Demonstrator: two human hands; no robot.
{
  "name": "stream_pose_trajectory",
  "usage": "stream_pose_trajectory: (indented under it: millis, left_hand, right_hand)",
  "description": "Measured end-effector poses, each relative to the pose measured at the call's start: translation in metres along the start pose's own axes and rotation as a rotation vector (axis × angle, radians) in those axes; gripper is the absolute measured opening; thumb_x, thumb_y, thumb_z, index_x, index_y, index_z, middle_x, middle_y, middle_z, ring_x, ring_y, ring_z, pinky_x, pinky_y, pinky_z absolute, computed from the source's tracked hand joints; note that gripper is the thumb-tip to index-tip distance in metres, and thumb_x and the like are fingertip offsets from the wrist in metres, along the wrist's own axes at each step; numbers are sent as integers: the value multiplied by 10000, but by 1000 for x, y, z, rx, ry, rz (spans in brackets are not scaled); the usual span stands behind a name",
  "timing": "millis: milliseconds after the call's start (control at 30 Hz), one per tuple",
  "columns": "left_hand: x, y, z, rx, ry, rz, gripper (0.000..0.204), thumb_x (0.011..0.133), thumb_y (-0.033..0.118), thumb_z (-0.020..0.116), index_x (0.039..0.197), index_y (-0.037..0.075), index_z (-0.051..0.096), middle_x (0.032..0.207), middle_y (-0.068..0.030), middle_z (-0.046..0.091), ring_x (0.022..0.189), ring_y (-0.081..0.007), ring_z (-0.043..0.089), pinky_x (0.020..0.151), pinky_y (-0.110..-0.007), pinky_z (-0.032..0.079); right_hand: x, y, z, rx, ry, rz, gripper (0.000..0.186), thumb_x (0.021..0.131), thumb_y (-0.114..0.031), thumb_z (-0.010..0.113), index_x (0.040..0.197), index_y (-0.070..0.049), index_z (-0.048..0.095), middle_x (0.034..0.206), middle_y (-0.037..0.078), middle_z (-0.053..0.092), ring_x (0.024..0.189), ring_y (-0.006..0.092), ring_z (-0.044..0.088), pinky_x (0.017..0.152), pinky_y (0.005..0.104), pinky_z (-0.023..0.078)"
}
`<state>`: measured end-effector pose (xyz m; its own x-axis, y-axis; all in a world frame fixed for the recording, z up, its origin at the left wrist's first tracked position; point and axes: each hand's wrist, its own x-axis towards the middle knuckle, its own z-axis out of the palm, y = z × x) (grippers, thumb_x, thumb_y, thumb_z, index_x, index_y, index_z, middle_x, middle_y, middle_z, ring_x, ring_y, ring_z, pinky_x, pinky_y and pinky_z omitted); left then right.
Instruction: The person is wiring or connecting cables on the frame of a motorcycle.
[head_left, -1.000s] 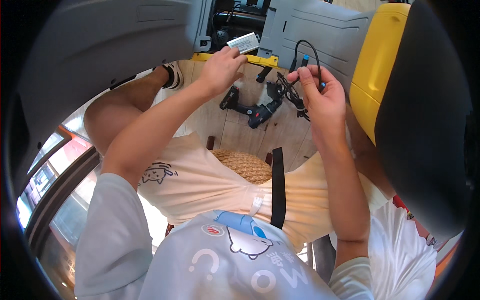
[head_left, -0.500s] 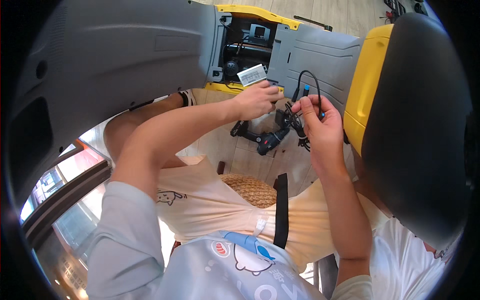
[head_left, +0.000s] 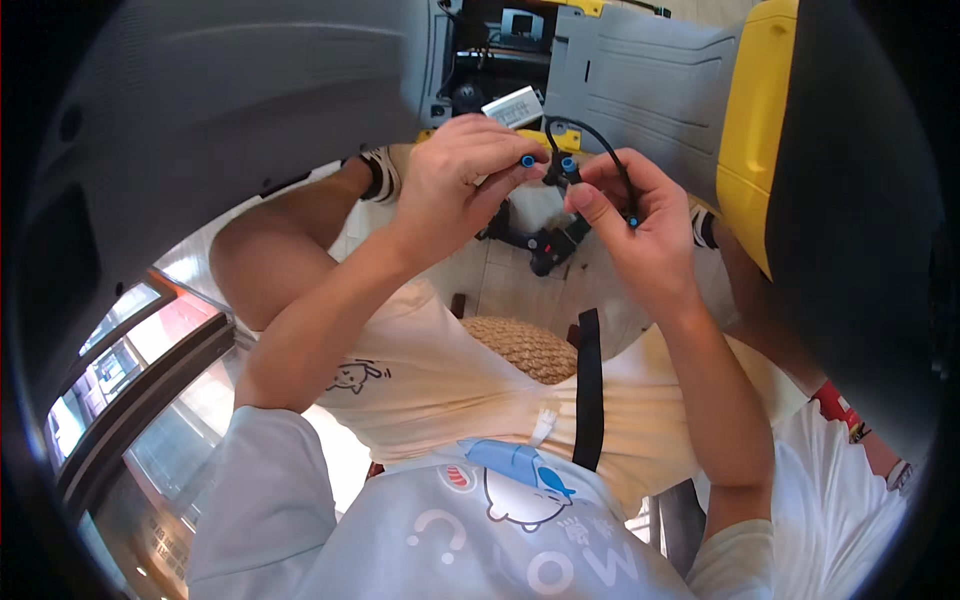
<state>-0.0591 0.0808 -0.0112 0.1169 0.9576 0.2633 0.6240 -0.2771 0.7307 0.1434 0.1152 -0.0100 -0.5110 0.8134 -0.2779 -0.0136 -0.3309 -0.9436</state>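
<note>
The black cable with blue-tipped ends sits pinched between my two hands, held up in front of the grey machine body, above my lap. My left hand has thumb and forefinger closed tight on one small blue-tipped connector, the other fingers curled loosely behind it. My right hand grips a second blue-tipped connector between thumb and forefinger, just beside the first; the two tips are very near one another, though I cannot tell whether they touch. From the right-hand connector the cable arcs up and over my knuckles and comes down to a third blue spot at the side of my fingers.

Beneath the hands, lower and further off, I see a black clamp-like part over the pale floor. Behind the hands stands the grey housing panel with a yellow edge to its right, and a small silver block in the dark opening above my left hand. A large grey cover fills the upper left. Nearer me lie a woven straw piece and a black strap across cream cloth.
</note>
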Motion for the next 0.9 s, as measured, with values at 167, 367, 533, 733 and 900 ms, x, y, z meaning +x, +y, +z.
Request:
stream_pose_trajectory:
  millis: [167,367,533,733,900]
  left_hand:
    - [-4,-4,0,-25,-6,15,141,769,36,733,903,9,694,837,-89,700,823,-242,670,903,-378,489]
    - [-3,0,-3,-94,-10,43,137,766,31,733,893,7,688,830,-89,695,828,-244,671,895,-371,489]
    - [0,1,0,-88,-28,79,144,758,22,735,893,1,688,820,-84,692,825,-242,670,889,-369,490]
    - [1,5,3,-150,-13,64,146,758,-4,722,899,-11,683,840,-96,695,827,-262,667,816,-348,514]
    - [2,4,8,-149,0,88,119,776,-10,706,891,-8,677,828,-100,691,828,-248,669,779,-331,519]
  right_hand:
    - [1,-2,1,-9,-7,-4,140,870,-60,702,956,-1,608,814,-13,641,760,37,579,670,178,437]
    - [-1,-1,2,-49,-23,9,141,871,-60,702,960,-1,610,806,-6,648,738,35,577,655,177,440]
    - [-1,0,0,-28,-43,18,132,874,-56,695,962,0,614,814,-3,648,749,33,576,653,177,438]
    - [-2,-4,-1,2,-36,-5,135,869,-55,699,960,0,617,824,-10,639,752,30,565,656,179,431]
    - [-1,-3,-2,-12,-29,10,133,861,-39,703,955,0,619,823,-13,632,759,30,563,665,182,430]
